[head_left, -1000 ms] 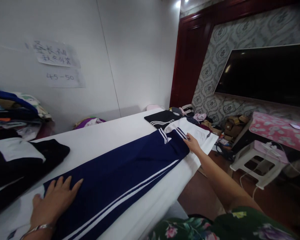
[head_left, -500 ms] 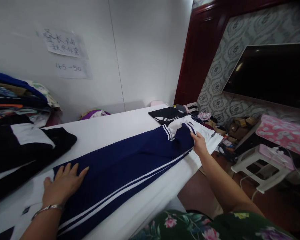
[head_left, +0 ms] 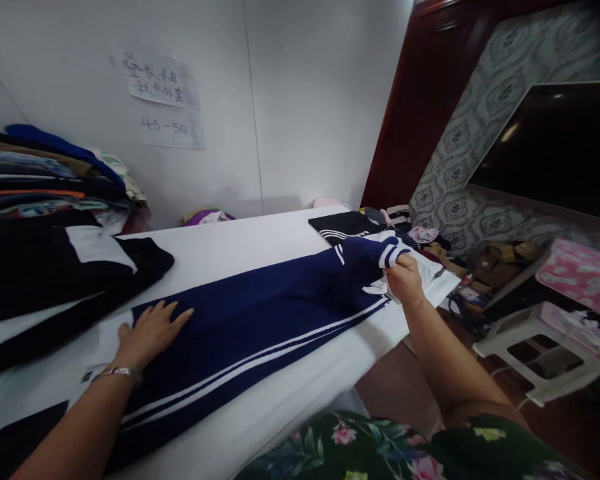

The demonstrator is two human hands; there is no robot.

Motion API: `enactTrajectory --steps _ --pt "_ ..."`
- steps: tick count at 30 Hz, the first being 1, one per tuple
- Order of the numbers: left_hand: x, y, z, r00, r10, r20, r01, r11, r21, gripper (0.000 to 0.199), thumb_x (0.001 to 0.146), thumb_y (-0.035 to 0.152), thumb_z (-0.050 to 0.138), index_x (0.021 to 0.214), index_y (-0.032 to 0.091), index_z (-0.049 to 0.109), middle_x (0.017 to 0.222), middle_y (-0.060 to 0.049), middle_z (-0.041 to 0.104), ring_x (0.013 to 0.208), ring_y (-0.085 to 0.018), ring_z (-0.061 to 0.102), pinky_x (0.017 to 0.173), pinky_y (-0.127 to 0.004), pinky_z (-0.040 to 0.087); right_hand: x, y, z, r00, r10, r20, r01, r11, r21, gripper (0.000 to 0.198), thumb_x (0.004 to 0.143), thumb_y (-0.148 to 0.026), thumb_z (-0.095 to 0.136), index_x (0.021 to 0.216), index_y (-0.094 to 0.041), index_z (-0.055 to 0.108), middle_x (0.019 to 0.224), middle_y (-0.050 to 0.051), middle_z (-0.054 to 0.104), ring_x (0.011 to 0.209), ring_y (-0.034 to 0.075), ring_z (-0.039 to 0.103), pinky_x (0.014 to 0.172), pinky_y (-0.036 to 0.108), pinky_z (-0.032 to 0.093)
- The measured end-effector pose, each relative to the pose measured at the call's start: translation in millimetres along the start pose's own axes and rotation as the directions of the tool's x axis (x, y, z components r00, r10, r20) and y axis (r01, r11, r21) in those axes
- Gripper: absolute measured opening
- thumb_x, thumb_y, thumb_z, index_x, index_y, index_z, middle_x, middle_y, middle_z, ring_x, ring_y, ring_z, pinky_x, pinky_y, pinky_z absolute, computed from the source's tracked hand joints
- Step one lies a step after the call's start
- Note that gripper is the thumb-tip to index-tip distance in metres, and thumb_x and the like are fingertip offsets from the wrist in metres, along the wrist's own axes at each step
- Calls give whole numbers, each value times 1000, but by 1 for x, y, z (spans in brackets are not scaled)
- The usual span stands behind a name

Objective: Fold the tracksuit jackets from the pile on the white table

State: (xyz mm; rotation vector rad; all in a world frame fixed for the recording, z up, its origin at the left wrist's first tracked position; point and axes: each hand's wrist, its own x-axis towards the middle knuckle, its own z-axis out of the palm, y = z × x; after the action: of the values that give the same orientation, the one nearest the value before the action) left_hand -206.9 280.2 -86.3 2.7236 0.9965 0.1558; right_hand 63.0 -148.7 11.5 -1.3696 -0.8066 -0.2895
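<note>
Left of the left hand lies a black-and-white cloth garment. The left hand presses, fingers spread, on a navy fabric garment with white stripes: body already flat, striped end bunched in the grasping right hand, not yet flattened.

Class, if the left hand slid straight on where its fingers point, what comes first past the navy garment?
Past the navy garment, the left hand would likely meet the white tabletop first; farther on, perhaps the purple bundle, though depth is unclear.
</note>
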Motion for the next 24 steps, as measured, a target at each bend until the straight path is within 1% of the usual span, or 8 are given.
enactTrajectory --steps 3,6,9,12,15,18,21,24 --pt "-10 42 -21 999 -19 -36 14 990 -140 60 90 47 37 133 7 51 148 -18 43 141 -31 32 115 -55 17 11 -18 15 931 -57 361 93 992 -82 21 75 -24 60 54 -20 57 55 -2 52 60 15 52 62 28 44" --pt "-26 93 -28 988 153 -4 -134 850 -509 65 88 54 41 137 13 49 147 -11 47 138 -25 39 117 -42 25 13 -36 43 673 -109 731 212 976 -50 28 79 -18 50 51 -20 47 49 -3 42 53 13 45 56 25 40" --pt "-44 136 -18 926 364 98 -120 531 -839 68 91 61 31 144 20 41 147 -8 48 137 -25 41 114 -43 31 4 -47 74 382 -167 909 338 941 31 24 75 -8 43 56 -21 43 57 -1 49 61 13 50 63 24 42" --pt "-57 159 3 860 501 96 -59 284 -957 76 88 66 35 149 21 32 152 -10 41 139 -28 38 114 -45 31 -15 -46 97 220 -163 962 416 908 59 22 69 -1 40 68 -20 50 78 3 62 80 15 57 74 25 45" --pt "-60 161 24 853 510 112 0 215 -977 92 81 70 47 153 20 20 155 -15 33 142 -32 33 115 -47 29 -33 -38 102 206 -190 960 458 886 77 24 71 0 40 76 -20 52 90 5 67 86 15 59 80 27 46" --pt "-61 152 31 860 495 123 -30 290 -957 102 77 75 47 155 22 8 160 -15 19 145 -33 24 114 -46 30 -39 -30 95 312 -253 916 502 862 68 23 74 -1 39 81 -19 52 94 9 67 87 17 59 82 30 46" --pt "-63 150 20 839 543 33 -262 457 -850 105 73 77 53 155 24 15 162 -12 13 147 -33 15 118 -47 22 -36 -28 84 388 -283 877 520 853 45 22 76 -1 38 80 -20 49 90 10 65 86 18 59 80 30 47" --pt "-64 163 0 769 639 -30 -513 588 -626 104 67 70 66 152 25 28 162 -11 14 148 -36 12 119 -53 13 -31 -31 75 362 -275 891 492 868 68 22 76 0 39 75 -21 46 84 8 63 82 16 59 76 28 46"
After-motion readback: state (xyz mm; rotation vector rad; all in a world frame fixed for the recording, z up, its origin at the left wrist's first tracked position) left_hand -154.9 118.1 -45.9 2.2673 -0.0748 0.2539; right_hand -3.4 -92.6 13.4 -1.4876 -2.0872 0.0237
